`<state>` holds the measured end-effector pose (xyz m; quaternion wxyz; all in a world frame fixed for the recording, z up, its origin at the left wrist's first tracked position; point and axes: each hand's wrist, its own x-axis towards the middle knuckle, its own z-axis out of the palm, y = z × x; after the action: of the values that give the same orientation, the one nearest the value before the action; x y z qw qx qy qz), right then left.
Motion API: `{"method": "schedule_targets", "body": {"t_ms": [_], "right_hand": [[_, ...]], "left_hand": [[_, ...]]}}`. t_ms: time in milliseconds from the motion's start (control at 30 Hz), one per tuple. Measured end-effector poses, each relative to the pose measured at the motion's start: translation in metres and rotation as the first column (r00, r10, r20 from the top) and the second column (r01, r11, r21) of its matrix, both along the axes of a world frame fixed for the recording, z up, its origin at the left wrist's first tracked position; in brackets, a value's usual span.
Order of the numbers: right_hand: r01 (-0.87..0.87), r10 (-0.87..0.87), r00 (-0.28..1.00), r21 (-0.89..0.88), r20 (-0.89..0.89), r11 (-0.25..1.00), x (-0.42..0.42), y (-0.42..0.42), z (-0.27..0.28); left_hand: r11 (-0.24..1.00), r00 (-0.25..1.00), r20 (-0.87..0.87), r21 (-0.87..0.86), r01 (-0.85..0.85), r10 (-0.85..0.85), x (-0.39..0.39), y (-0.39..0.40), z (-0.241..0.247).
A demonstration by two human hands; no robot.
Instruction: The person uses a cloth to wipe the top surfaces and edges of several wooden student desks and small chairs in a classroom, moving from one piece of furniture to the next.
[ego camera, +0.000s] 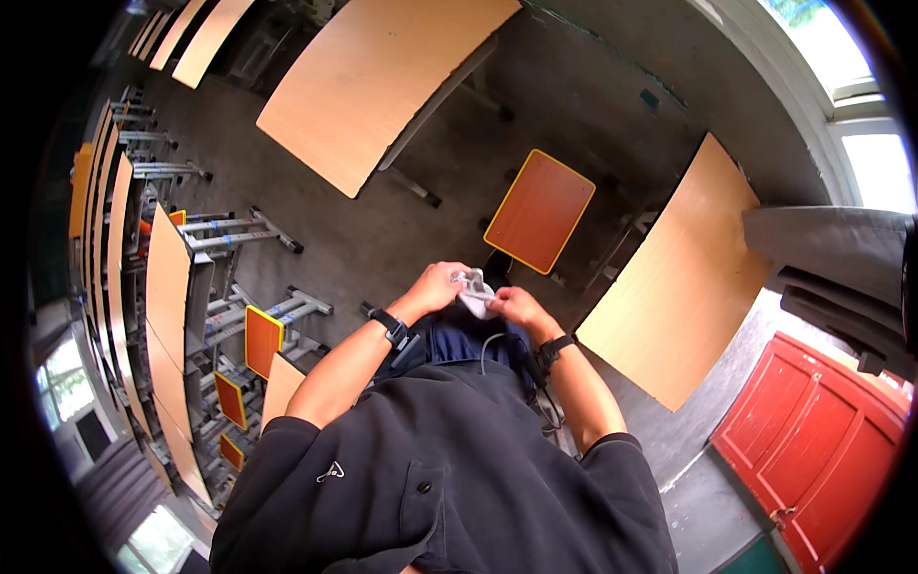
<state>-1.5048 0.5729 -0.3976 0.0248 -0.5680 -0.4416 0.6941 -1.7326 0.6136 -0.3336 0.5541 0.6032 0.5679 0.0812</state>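
Note:
A small crumpled, whitish, partly see-through item, perhaps a plastic bag or wrapper (pixel 475 293), is stretched between my two hands in front of my waist. My left hand (pixel 439 285) grips its upper left side between thumb and fingers. On its right side, the fingertips of my right hand (pixel 520 308) pinch the edge. What the item holds, if anything, is too small to tell. Each wrist wears a dark strap. Just beyond the hands stands a stool with a reddish-brown seat and yellow rim (pixel 540 212).
A wooden-topped desk (pixel 373 79) stands ahead, another (pixel 674 280) to the right. Rows of desks (pixel 168 287) and stools (pixel 263 341) with metal legs line the left. A red door (pixel 817 438) is at the lower right, and a grey curtain (pixel 825 240) hangs near the window.

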Motion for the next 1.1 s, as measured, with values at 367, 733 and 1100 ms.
{"method": "schedule_targets", "body": {"t_ms": [367, 733, 1100], "right_hand": [[0.261, -0.246, 0.878, 0.021, 0.411, 0.965, 0.011, 0.036, -0.032], [0.376, -0.502, 0.713, 0.337, 0.489, 0.863, 0.040, 0.172, -0.052], [0.110, -0.358, 0.806, 0.475, 0.472, 0.873, 0.066, 0.219, -0.214]], "left_hand": [[0.872, 0.875, -0.056, -0.143, 0.469, -0.480, 0.020, 0.084, -0.077], [0.883, 0.868, -0.202, 0.031, 0.468, -0.453, 0.100, 0.219, -0.124], [0.905, 0.898, -0.240, 0.128, 0.405, -0.367, 0.156, 0.231, -0.275]]}}
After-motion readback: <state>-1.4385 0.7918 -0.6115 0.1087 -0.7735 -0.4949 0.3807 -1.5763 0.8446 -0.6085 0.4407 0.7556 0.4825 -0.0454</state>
